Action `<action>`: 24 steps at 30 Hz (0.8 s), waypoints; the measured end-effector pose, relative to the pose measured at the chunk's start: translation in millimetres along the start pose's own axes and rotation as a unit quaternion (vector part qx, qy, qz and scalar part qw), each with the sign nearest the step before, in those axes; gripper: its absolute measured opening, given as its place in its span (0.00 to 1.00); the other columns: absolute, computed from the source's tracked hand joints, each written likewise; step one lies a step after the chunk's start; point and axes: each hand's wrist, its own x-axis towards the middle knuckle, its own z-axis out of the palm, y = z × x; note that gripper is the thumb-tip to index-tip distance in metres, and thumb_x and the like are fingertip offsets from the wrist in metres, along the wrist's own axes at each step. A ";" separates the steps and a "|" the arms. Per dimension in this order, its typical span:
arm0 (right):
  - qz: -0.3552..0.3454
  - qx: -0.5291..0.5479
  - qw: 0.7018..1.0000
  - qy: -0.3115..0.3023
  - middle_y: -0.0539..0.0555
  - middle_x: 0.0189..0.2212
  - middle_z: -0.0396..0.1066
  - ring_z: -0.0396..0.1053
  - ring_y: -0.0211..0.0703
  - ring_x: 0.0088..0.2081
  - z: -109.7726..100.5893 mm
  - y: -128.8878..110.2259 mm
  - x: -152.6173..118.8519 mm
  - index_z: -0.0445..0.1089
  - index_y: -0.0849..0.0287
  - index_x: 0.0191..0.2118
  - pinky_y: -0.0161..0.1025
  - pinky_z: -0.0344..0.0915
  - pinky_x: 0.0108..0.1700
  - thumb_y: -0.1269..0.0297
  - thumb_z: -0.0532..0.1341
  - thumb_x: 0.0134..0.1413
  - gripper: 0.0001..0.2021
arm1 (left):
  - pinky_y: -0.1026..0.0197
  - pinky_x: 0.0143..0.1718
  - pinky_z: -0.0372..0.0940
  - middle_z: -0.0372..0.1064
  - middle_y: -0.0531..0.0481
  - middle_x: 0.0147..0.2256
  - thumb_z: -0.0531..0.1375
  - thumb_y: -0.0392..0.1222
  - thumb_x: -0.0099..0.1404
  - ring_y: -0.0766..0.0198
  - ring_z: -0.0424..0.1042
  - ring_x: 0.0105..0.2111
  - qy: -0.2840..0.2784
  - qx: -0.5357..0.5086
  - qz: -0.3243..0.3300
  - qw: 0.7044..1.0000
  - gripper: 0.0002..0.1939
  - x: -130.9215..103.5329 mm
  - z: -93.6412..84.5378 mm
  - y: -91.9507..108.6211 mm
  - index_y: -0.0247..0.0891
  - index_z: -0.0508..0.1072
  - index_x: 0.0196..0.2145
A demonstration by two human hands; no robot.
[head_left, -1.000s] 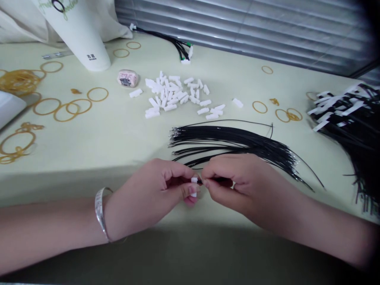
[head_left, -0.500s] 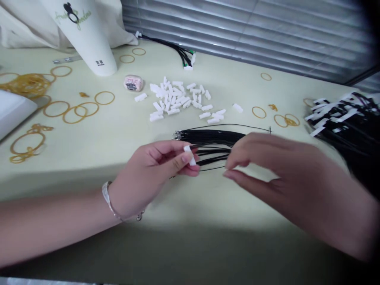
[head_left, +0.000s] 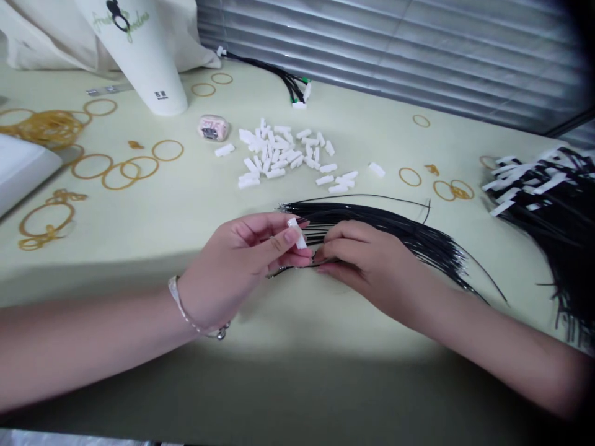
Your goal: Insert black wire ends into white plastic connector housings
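Observation:
My left hand (head_left: 251, 248) pinches a small white connector housing (head_left: 297, 234) between thumb and fingers, tilted up. Close beside it, my right hand (head_left: 362, 257) has its thumb and fingertips closed at a thin black wire (head_left: 292, 267), whose metal-tipped end sticks out to the left under my left fingers. Behind and beneath both hands lies a bundle of black wires (head_left: 409, 226) with bare metal ends at each side; my hands hide part of it.
Behind the wires lies a loose pile of white connector housings (head_left: 279, 148). Rubber bands (head_left: 139, 170) are scattered left and right. A white tumbler (head_left: 153, 68) stands at back left, near a pink-wrapped small block (head_left: 213, 127). Finished-looking black harnesses (head_left: 543, 210) are heaped at right.
My right hand has moved left and down from above the wire bundle to beside my left fingers. The left hand keeps hold of the white connector housing. The view has shifted slightly.

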 end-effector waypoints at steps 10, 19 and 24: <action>0.024 -0.089 0.996 -0.020 0.56 0.37 0.65 0.61 0.43 0.39 -6.6 -16.3 -5.4 0.63 0.63 0.34 0.39 0.59 0.40 0.76 0.50 0.57 0.07 | 0.67 0.37 0.68 0.69 0.54 0.27 0.62 0.36 0.58 0.69 0.71 0.30 -0.017 -0.005 -0.007 1.000 0.03 0.6 0.2 0.2 0.35 0.73 0.32; 0.175 0.103 0.977 -0.068 0.46 0.23 0.65 0.57 0.32 0.24 -33.5 -25.7 -5.3 0.68 0.58 0.31 0.30 0.53 0.24 0.68 0.52 0.56 0.09 | 0.66 0.39 0.66 0.72 0.52 0.29 0.60 0.41 0.60 0.68 0.72 0.32 -0.074 0.134 0.009 0.988 0.07 -2.8 -4.1 -0.3 0.37 0.75 0.35; 0.210 0.118 0.970 -0.044 0.45 0.17 0.59 0.52 0.30 0.19 -31.9 -24.8 -5.5 0.68 0.58 0.26 0.28 0.49 0.19 0.67 0.54 0.53 0.08 | 0.70 0.37 0.66 0.72 0.53 0.28 0.60 0.42 0.60 0.69 0.72 0.31 -0.067 0.173 0.008 0.983 0.06 -3.2 -3.1 1.4 0.36 0.74 0.32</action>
